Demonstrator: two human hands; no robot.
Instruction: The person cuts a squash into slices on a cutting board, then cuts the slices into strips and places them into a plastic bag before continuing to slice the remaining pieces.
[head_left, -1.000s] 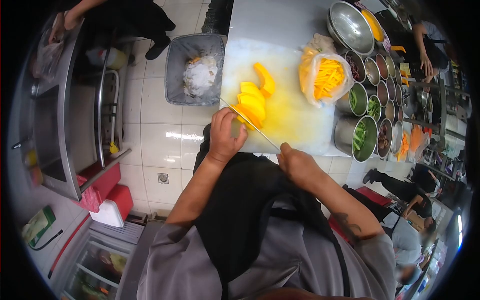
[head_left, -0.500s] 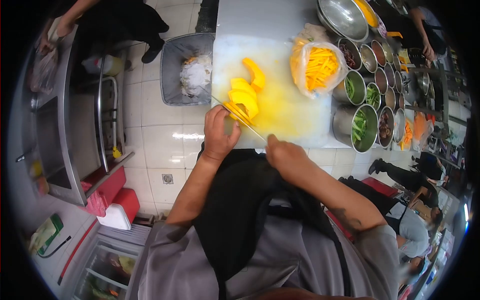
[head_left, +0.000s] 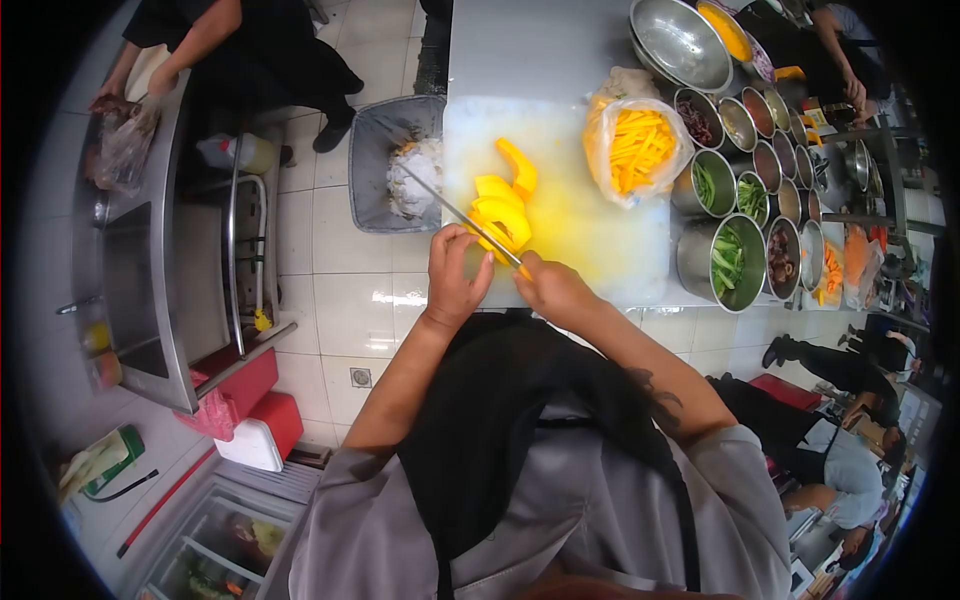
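Observation:
My right hand point(head_left: 552, 289) is closed round the handle of a long kitchen knife point(head_left: 450, 207). Its blade slants away to the left across the near pumpkin slices, and the tip reaches past the board over the bin. My left hand point(head_left: 457, 275) presses curled fingers and thumb against those slices, close beside the blade; the fingertips are partly hidden. Thick yellow pumpkin pieces point(head_left: 498, 212) lie beyond the knife on the white cutting board point(head_left: 590, 255), with a curved pumpkin wedge point(head_left: 520, 168) farthest away.
A plastic bag of yellow strips point(head_left: 640, 150) stands on the board's right. Beyond it are several metal pots point(head_left: 715, 262) of cut vegetables and a steel bowl point(head_left: 680, 45). A grey bin point(head_left: 370, 165) adjoins the table's left edge. Another person point(head_left: 270, 60) works at the far-left counter.
The knife has drawn up and to the left over the slices, its tip now farther out over the bin. My right hand has come nearer my left. The whole view has shifted slightly.

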